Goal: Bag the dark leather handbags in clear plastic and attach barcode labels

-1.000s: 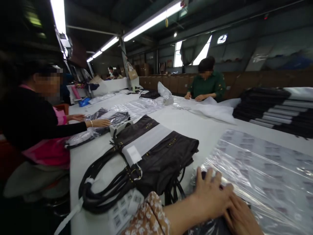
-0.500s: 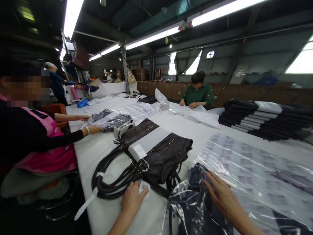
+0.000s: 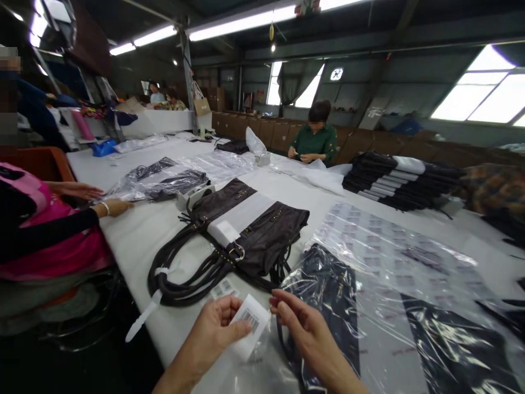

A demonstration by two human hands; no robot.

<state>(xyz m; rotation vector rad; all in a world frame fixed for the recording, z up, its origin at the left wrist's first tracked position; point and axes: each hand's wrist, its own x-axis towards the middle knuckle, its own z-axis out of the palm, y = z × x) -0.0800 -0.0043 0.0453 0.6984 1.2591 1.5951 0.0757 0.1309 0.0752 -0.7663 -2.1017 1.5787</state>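
Observation:
My left hand (image 3: 213, 331) holds a white barcode label (image 3: 251, 324) between thumb and fingers, just above the table's near edge. My right hand (image 3: 307, 334) is right beside it, fingertips touching the label's right edge, fingers slightly apart. Under both hands lies a dark bag in a clear plastic sleeve (image 3: 328, 295). Behind my left hand sits a stack of dark brown bags (image 3: 262, 235) with long black straps (image 3: 180, 273) and more barcode labels (image 3: 223, 288) on the white table (image 3: 135, 235).
A person in pink and black (image 3: 36, 230) sits at the left, hands on plastic-wrapped bags (image 3: 164, 180). A person in green (image 3: 314, 139) works at the far side. Black-and-white stacked items (image 3: 394, 183) lie at the right. Clear sleeves (image 3: 402, 257) cover the table's right part.
My left hand picked a barcode label off the table and lifted it. My right hand left the plastic sleeve and came to the label. The view shifted right.

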